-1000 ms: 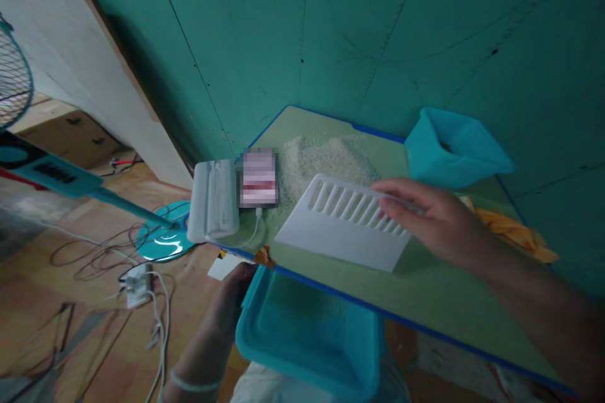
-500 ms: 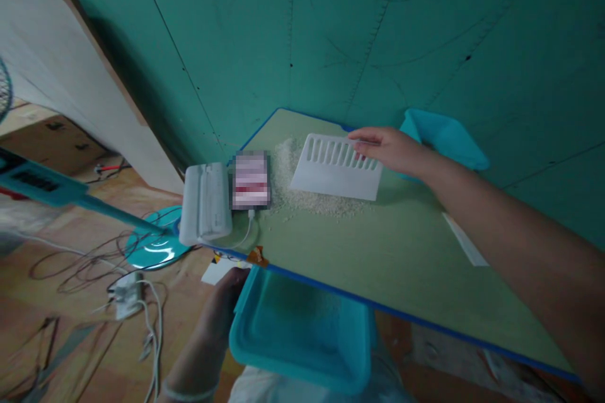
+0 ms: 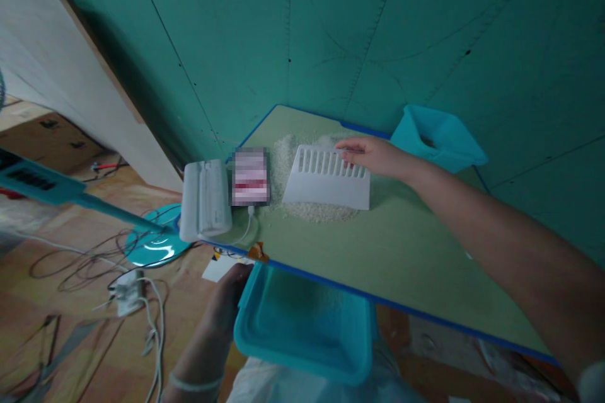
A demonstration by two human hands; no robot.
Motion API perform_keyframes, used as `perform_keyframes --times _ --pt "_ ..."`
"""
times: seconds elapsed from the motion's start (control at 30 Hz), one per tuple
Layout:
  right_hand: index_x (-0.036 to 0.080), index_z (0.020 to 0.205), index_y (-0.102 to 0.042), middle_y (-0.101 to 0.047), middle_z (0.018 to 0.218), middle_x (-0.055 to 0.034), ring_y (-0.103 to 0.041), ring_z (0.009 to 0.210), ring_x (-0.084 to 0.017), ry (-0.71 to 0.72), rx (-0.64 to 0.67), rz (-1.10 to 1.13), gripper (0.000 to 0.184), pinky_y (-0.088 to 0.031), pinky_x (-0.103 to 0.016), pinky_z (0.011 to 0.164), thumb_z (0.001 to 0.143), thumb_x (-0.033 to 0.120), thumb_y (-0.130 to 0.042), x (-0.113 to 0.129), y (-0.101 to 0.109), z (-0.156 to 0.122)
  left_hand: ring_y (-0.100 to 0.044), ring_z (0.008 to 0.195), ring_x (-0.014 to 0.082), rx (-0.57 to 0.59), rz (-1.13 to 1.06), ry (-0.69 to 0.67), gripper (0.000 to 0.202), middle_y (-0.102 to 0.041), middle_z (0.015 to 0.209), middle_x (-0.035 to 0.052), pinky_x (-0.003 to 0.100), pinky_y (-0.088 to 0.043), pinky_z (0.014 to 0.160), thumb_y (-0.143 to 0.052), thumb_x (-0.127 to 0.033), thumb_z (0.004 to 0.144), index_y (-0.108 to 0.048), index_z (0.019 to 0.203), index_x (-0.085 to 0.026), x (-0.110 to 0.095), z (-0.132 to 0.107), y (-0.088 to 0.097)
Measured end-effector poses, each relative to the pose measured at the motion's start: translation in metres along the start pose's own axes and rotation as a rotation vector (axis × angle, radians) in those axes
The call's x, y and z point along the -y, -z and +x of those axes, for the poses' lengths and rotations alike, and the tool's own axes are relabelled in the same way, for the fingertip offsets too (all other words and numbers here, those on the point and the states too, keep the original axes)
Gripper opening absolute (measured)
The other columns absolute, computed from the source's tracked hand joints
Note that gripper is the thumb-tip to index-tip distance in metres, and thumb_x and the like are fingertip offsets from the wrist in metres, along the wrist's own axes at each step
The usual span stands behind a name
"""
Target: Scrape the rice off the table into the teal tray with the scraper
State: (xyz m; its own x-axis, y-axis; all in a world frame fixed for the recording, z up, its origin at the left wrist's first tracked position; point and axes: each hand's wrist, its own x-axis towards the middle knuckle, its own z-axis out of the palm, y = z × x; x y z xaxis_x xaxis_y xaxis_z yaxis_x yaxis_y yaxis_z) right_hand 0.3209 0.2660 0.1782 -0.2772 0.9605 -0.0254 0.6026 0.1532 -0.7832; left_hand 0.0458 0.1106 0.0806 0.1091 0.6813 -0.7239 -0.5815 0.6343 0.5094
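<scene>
My right hand [image 3: 366, 154] grips the slotted top edge of a white plastic scraper [image 3: 328, 187], its fingers curled through or over the slots. The scraper stands tilted on the table among spread white grains [image 3: 317, 211] that look like rice; grains lie in front of it, behind it and to its left. Below the table's front edge, my left hand [image 3: 236, 283] holds the left side of a teal plastic tub [image 3: 302, 352], with its opening under that edge. The left fingers are mostly hidden by the rim.
The green-topped table [image 3: 378, 258] has a blue edge. On its left are a white case [image 3: 207, 201] and a blurred-out screen device [image 3: 251, 177] with a white cable. A blue bin [image 3: 439, 138] stands at the back right. Cables and a power strip [image 3: 128, 293] lie on the floor.
My right hand has drawn the scraper slightly toward me and to the left, pushing the grains in front of it. My left hand and the tub have hardly moved.
</scene>
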Motion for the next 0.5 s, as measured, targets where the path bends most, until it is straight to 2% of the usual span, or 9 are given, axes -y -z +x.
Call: perform_keyframes --times 0.1,0.23,0.37,0.5 --pt "0.02 0.099 -0.066 -0.065 0.077 0.0 -0.058 0.064 -0.013 -0.021 0.01 -0.002 0.023 -0.045 -0.024 0.059 0.079 0.014 -0.055 0.0 -0.004 -0.004 -0.046 0.031 0.0093 0.002 0.004 -0.038 0.019 -0.052 0.034 -0.0019 0.018 -0.038 0.035 -0.053 -0.01 0.062 -0.056 0.044 -0.015 -0.001 0.002 -0.002" --pt "0.02 0.099 -0.065 -0.065 0.075 0.0011 -0.057 0.06 -0.011 -0.033 0.035 0.001 0.024 -0.043 -0.02 0.054 0.079 0.014 -0.053 -0.003 -0.01 -0.01 -0.049 0.031 0.0121 -0.032 -0.006 0.009 0.026 -0.052 0.032 -0.0003 0.02 -0.04 0.034 -0.05 -0.011 0.066 -0.054 0.041 -0.016 -0.002 0.005 -0.005" --pt "0.02 0.1 -0.064 -0.066 0.078 0.0 -0.057 0.062 -0.012 -0.033 0.066 0.001 0.024 -0.042 -0.021 0.054 0.079 0.016 -0.053 -0.005 -0.015 -0.019 -0.057 0.039 0.0186 -0.069 -0.03 0.053 0.025 -0.056 0.036 0.0022 0.027 -0.047 0.04 -0.045 -0.01 0.071 -0.063 0.054 -0.014 -0.001 0.005 -0.009" --pt "0.02 0.099 -0.064 -0.066 0.082 -0.0007 -0.059 0.066 -0.013 -0.046 0.076 0.04 0.023 -0.044 -0.022 0.057 0.079 0.016 -0.052 -0.003 -0.021 -0.031 -0.062 0.047 0.0217 -0.046 -0.054 0.036 0.02 -0.06 0.041 0.0022 0.031 -0.051 0.047 -0.047 -0.01 0.071 -0.066 0.066 -0.015 0.001 0.005 -0.011"
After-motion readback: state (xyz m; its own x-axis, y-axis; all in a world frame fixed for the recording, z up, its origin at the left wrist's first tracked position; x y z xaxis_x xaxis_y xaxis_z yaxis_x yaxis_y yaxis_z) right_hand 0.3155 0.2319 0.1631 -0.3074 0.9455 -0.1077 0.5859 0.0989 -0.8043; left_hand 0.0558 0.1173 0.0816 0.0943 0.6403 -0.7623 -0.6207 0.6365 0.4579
